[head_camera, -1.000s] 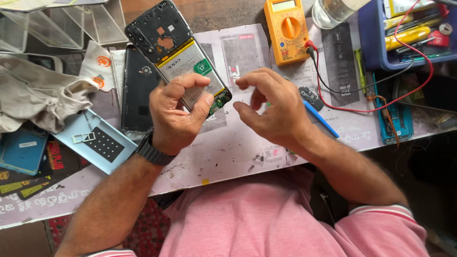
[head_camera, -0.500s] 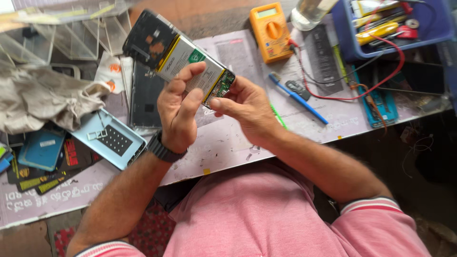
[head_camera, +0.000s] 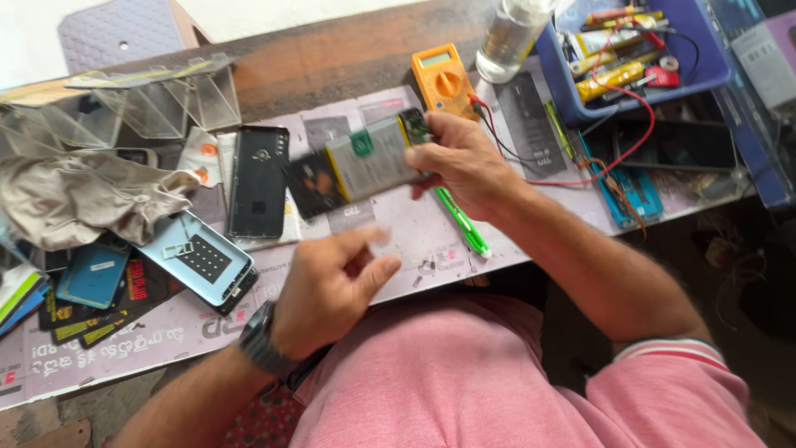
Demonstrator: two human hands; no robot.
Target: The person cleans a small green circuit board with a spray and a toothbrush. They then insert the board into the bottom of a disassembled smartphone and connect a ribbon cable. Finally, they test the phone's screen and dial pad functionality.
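My right hand (head_camera: pixel 468 162) grips the right end of an opened phone (head_camera: pixel 365 162) and holds it level above the paper-covered table (head_camera: pixel 149 332). The phone's back is off, so a pale battery and a green circuit board show. My left hand (head_camera: pixel 332 286), with a black watch (head_camera: pixel 261 340) on its wrist, hovers lower and nearer me, off the phone. Its fingers are loosely curled with the thumb out, and nothing shows in it. A green pen-shaped tool (head_camera: pixel 460 224) lies on the table just under my right hand.
An orange multimeter (head_camera: pixel 444 79) with red leads, a clear bottle (head_camera: pixel 510 33) and a blue tray of tools (head_camera: pixel 713 70) stand at the back right. A black phone (head_camera: pixel 259 178), a light blue back cover (head_camera: pixel 199 261), a crumpled cloth (head_camera: pixel 83 199) and clear plastic bins (head_camera: pixel 157 104) lie left.
The opened phone went from my left hand to my right hand and now lies level. My left hand let go and dropped toward the table's near edge.
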